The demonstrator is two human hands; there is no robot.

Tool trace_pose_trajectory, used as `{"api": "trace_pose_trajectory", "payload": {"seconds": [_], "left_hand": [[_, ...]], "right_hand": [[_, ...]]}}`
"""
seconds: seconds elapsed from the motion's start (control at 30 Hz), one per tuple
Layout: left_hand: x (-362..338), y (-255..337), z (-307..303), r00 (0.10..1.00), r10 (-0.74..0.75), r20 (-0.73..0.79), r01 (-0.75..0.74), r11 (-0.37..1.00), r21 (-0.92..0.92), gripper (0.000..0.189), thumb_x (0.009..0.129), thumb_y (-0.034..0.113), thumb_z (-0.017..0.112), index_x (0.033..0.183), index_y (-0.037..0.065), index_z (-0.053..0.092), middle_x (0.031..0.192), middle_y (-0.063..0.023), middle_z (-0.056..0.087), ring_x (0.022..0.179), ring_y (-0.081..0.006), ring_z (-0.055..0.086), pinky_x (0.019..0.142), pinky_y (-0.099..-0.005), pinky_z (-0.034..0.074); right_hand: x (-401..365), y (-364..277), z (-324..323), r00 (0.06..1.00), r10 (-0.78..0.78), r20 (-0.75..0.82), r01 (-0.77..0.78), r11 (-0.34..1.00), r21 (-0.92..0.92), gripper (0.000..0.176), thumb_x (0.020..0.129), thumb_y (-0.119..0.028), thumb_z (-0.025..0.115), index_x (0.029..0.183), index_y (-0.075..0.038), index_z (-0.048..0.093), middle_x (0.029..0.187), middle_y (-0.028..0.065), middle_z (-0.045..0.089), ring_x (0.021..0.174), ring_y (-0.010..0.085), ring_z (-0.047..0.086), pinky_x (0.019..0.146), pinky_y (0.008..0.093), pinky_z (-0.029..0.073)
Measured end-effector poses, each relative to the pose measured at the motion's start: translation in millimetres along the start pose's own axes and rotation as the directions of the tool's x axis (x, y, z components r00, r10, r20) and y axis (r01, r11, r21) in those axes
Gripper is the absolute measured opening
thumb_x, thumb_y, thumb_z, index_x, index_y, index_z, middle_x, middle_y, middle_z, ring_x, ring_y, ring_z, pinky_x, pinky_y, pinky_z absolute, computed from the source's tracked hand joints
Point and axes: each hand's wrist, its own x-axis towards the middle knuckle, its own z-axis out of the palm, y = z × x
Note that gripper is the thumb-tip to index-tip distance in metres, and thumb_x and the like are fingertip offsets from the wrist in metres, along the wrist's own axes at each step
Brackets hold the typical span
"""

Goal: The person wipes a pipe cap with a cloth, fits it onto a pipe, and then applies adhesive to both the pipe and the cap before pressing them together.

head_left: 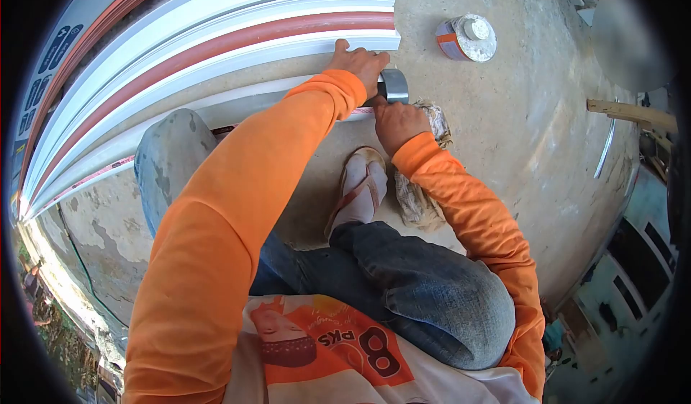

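Note:
At the right end of a long white strip point(252, 91) on the floor is a short grey cylindrical piece point(394, 86). My left hand point(359, 65) lies over the strip's end beside this piece, its fingers spread toward the stacked profiles. Just below the grey piece, my right hand point(400, 124) is closed with its fingertips at the strip's end; what lies between them is hidden. A crumpled, dirty cloth point(419, 204) rests on the floor under my right forearm and shows again beside the right hand.
Long white and reddish-brown profiles point(288, 29) lie stacked at the upper left. A can point(466, 38) with a white-smeared lid stands at the upper right. A wooden piece point(632, 114) juts in from the right. My sandalled foot point(358, 188) is below the hands.

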Motion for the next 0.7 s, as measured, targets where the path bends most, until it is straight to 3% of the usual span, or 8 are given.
{"api": "trace_pose_trajectory", "payload": {"seconds": [0.1,0.17,0.2,0.27,0.43,0.57,0.7], "left_hand": [[1.1,-2.6,-2.4,0.999,0.006,0.033,-0.005,1.000,-0.029,0.028,0.074,0.007,0.058,0.102,0.013,0.057,0.091,-0.0038,0.068,0.089,-0.0228,0.064,0.087,-0.0440,0.030],[3.5,-5.0,-3.1,0.999,0.010,0.046,-0.009,1.000,-0.027,0.028,0.075,0.010,0.059,0.103,0.013,0.058,0.083,-0.0040,0.069,0.081,-0.0240,0.065,0.083,-0.0415,0.031],[4.9,-5.4,-3.4,0.998,0.010,0.066,-0.007,0.999,-0.045,0.029,0.076,0.010,0.061,0.105,0.013,0.060,0.085,-0.0053,0.069,0.083,-0.0239,0.066,0.083,-0.0423,0.032],[7.3,-6.8,-2.0,0.997,-0.016,0.075,0.021,0.998,-0.066,0.030,0.077,0.011,0.062,0.107,0.013,0.061,0.086,-0.0065,0.070,0.086,-0.0238,0.066,0.083,-0.0431,0.032],[1.2,-9.2,-3.6,0.999,0.027,0.018,-0.026,0.997,-0.075,0.030,0.077,0.011,0.060,0.107,0.015,0.060,0.082,-0.0042,0.069,0.081,-0.0228,0.065,0.081,-0.0408,0.034],[-3.0,-8.5,-4.6,0.998,0.039,0.043,-0.036,0.997,-0.074,0.030,0.078,0.011,0.061,0.107,0.014,0.060,0.082,-0.0051,0.069,0.082,-0.0223,0.065,0.081,-0.0407,0.034],[-6.5,-4.9,-3.4,0.999,0.030,-0.026,-0.032,0.996,-0.085,0.028,0.077,0.012,0.063,0.106,0.012,0.061,0.082,-0.0056,0.069,0.083,-0.0214,0.065,0.081,-0.0408,0.035]], "right_hand": [[4.2,1.4,-3.3,0.998,-0.048,0.035,0.051,0.994,-0.099,0.034,0.098,-0.030,0.040,0.085,-0.010,0.065,0.071,0.0099,0.068,0.068,0.0275,0.068,0.060,0.0390,0.054],[6.4,6.3,-1.8,0.994,-0.108,0.019,0.109,0.985,-0.133,0.034,0.098,-0.030,0.040,0.084,-0.011,0.064,0.072,0.0101,0.068,0.068,0.0280,0.068,0.060,0.0393,0.054],[8.2,9.0,-0.5,0.992,-0.112,0.058,0.119,0.985,-0.124,0.020,0.092,-0.027,0.050,0.094,-0.010,0.060,0.074,0.0133,0.067,0.069,0.0318,0.068,0.062,0.0426,0.054],[14.7,14.8,2.7,0.990,-0.096,0.099,0.106,0.989,-0.101,0.031,0.082,-0.025,0.066,0.105,-0.009,0.053,0.079,0.0170,0.067,0.075,0.0364,0.067,0.066,0.0470,0.053],[10.1,8.8,-8.0,0.976,-0.181,0.119,0.202,0.961,-0.192,0.023,0.087,-0.025,0.058,0.104,-0.011,0.054,0.079,0.0153,0.067,0.074,0.0352,0.067,0.064,0.0465,0.054],[6.8,6.6,-5.9,0.985,-0.128,0.119,0.147,0.974,-0.172,0.024,0.085,-0.024,0.062,0.102,-0.009,0.052,0.079,0.0167,0.067,0.074,0.0360,0.067,0.064,0.0472,0.053],[3.9,9.0,1.5,0.987,-0.141,0.071,0.151,0.975,-0.160,0.025,0.084,-0.024,0.064,0.100,-0.009,0.051,0.075,0.0184,0.066,0.071,0.0378,0.066,0.062,0.0482,0.052]]}}
